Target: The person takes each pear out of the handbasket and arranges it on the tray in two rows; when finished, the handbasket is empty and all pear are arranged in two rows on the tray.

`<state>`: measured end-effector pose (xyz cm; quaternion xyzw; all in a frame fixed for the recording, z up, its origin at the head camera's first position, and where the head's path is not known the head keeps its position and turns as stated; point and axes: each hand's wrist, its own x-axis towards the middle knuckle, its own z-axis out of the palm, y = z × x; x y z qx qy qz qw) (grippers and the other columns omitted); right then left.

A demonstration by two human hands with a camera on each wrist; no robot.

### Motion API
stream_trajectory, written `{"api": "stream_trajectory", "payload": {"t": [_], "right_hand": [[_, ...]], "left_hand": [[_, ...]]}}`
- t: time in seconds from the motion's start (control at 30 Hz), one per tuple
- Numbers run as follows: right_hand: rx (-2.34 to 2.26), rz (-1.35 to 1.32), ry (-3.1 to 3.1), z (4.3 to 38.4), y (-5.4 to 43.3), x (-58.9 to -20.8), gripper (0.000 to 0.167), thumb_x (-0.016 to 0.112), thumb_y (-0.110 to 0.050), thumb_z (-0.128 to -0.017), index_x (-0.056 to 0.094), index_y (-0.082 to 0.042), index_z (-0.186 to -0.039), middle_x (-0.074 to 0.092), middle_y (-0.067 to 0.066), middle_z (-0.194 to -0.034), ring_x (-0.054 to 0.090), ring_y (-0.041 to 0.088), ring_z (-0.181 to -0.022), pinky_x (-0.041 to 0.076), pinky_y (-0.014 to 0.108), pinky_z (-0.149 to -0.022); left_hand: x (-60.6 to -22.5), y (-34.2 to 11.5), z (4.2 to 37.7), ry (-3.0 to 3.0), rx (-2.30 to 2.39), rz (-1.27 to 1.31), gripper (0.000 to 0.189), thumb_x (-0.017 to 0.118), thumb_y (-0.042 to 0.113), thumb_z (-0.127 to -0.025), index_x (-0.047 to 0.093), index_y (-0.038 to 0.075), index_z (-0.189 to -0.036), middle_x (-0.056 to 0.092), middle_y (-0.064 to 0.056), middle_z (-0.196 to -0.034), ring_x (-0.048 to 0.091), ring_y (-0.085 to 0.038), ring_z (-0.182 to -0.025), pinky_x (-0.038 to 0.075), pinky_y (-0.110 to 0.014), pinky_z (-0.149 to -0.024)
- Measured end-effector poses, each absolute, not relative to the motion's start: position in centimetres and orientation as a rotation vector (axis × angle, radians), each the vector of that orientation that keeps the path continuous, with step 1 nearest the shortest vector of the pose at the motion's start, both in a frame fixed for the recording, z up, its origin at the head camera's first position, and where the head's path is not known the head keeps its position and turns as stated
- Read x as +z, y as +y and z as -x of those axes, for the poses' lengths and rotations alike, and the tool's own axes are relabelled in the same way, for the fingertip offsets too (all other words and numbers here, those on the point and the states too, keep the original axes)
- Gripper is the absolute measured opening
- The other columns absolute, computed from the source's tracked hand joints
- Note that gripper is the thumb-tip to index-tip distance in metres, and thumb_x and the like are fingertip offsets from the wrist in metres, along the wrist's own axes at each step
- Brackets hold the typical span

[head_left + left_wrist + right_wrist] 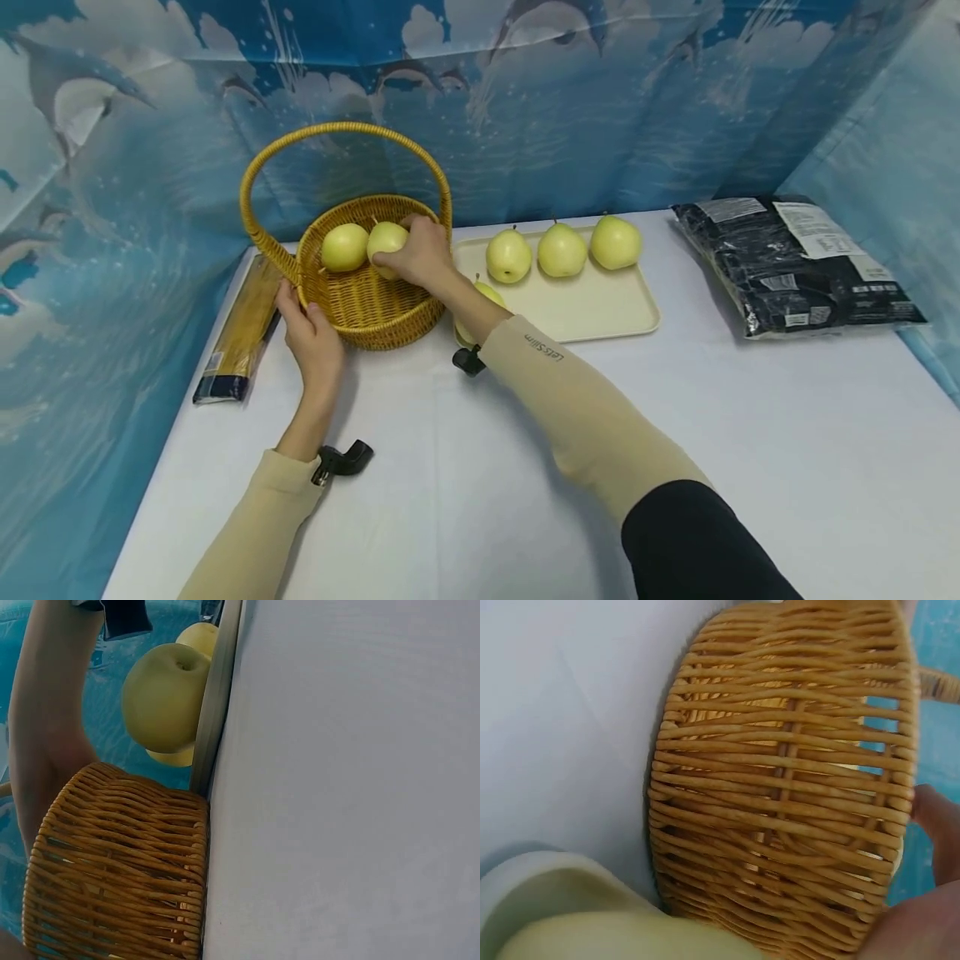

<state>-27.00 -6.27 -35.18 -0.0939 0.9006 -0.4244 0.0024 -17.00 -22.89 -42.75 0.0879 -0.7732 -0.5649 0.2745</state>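
A round wicker basket [375, 321] with a tall arched handle stands at the back left of the table. My left hand [313, 346] holds its left rim near the foot of the handle. Inside the basket, my right hand [423, 254] grips a yellow-green pear [386, 240] from the right, thumb in front. Another pear [343, 247] lies just left of it. The basket's woven side [780, 772] fills much of the right wrist view and hides the held pear's lower part. In the left wrist view the basket wall [120, 862] shows below the right forearm.
Right of the basket lies a cream tray [600, 312] with three pears [562, 250] along its back and another pear [491, 293] partly behind my right forearm. A black plastic package [795, 271] lies at the back right. A flat yellow packet [243, 333] lies left of the basket.
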Motion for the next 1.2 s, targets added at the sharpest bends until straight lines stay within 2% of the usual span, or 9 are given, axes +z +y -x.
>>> {"api": "stream_trajectory", "payload": {"t": [0.2, 0.37, 0.53, 0.8, 1.0, 1.2], "right_hand": [[-1.494, 0.344, 2.746, 25.4, -4.7, -34.7, 0.067, 0.085, -0.041, -0.087, 0.063, -0.009, -0.142, 0.066, 0.007, -0.137, 0.057, 0.029, -0.127, 0.055, 0.038, -0.097], [-1.553, 0.384, 2.678, 23.2, -3.5, -34.3, 0.067, 0.085, -0.042, -0.087, 0.063, -0.012, -0.143, 0.067, 0.007, -0.133, 0.061, 0.025, -0.118, 0.058, 0.037, -0.090], [-1.602, 0.411, 2.623, 21.2, -1.5, -34.3, 0.066, 0.085, -0.042, -0.088, 0.062, -0.016, -0.144, 0.068, 0.005, -0.131, 0.064, 0.020, -0.115, 0.059, 0.036, -0.089], [-1.756, 0.462, 2.532, 18.6, 3.2, -34.0, 0.061, 0.085, -0.037, -0.087, 0.064, -0.016, -0.141, 0.069, 0.003, -0.131, 0.065, 0.021, -0.122, 0.056, 0.041, -0.101], [-1.818, 0.349, 2.536, 17.7, 6.7, -33.6, 0.061, 0.086, -0.036, -0.087, 0.062, -0.016, -0.140, 0.067, 0.003, -0.132, 0.063, 0.020, -0.125, 0.051, 0.044, -0.109], [-1.816, 0.264, 2.516, 17.2, 9.9, -34.0, 0.060, 0.084, -0.032, -0.090, 0.060, -0.012, -0.142, 0.066, 0.006, -0.135, 0.060, 0.022, -0.131, 0.048, 0.046, -0.112]], "left_hand": [[-43.1, -22.7, 17.3, -2.103, -1.508, -0.251, 0.053, 0.033, 0.009, -0.114, 0.025, 0.016, -0.166, 0.035, -0.004, -0.170, 0.038, -0.017, -0.154, 0.036, -0.035, -0.125], [-43.7, -22.6, 17.0, -2.093, -1.526, -0.276, 0.055, 0.033, 0.010, -0.114, 0.022, 0.019, -0.167, 0.034, -0.002, -0.171, 0.036, -0.016, -0.155, 0.035, -0.035, -0.126], [-44.2, -22.3, 16.5, -2.072, -1.544, -0.272, 0.056, 0.034, 0.009, -0.114, 0.021, 0.020, -0.168, 0.032, -0.002, -0.172, 0.034, -0.017, -0.156, 0.033, -0.036, -0.127], [-44.3, -22.4, 16.6, -2.096, -1.478, -0.248, 0.054, 0.032, 0.009, -0.114, 0.022, 0.014, -0.168, 0.030, -0.004, -0.172, 0.031, -0.012, -0.156, 0.030, -0.029, -0.128], [-43.2, -22.7, 16.9, -2.109, -1.447, -0.238, 0.054, 0.031, 0.010, -0.115, 0.021, 0.010, -0.168, 0.029, -0.007, -0.173, 0.030, -0.012, -0.157, 0.029, -0.028, -0.128], [-43.0, -22.9, 16.9, -2.115, -1.456, -0.249, 0.055, 0.032, 0.011, -0.115, 0.020, 0.012, -0.168, 0.030, -0.006, -0.173, 0.031, -0.012, -0.156, 0.030, -0.030, -0.127]]}}
